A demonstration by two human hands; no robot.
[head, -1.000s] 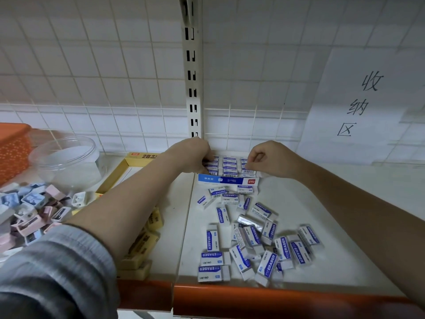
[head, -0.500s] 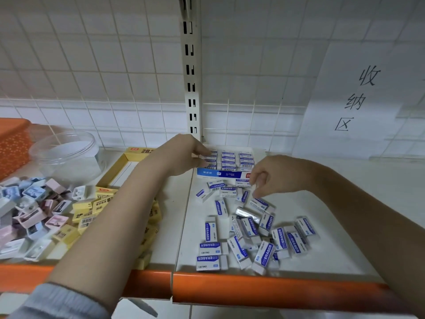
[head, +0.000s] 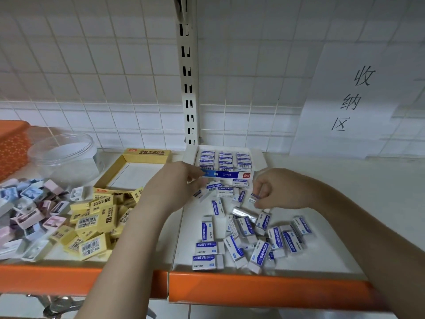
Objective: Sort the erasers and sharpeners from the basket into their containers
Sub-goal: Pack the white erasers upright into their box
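- The right hand [head: 279,188], right of centre frame, pinches one small white-and-blue sleeved eraser [head: 253,198] between curled fingers and thumb, just above the loose heap.
- The left hand [head: 171,186], centre frame, has its fingers bent toward the front edge of the white-and-blue cardboard eraser box [head: 226,174]; whether they grip it cannot be told.
- That box sits against the tiled wall, upper centre, with rows of erasers packed inside.
- Loose white-and-blue erasers [head: 248,240] lie scattered on the white shelf [head: 333,238], lower centre.
- Yellow 2B erasers [head: 96,224] pile at lower left, beside an open yellow box [head: 131,168].
- Pastel plastic sharpeners [head: 25,210] heap at far left, below a clear round plastic tub [head: 63,155].
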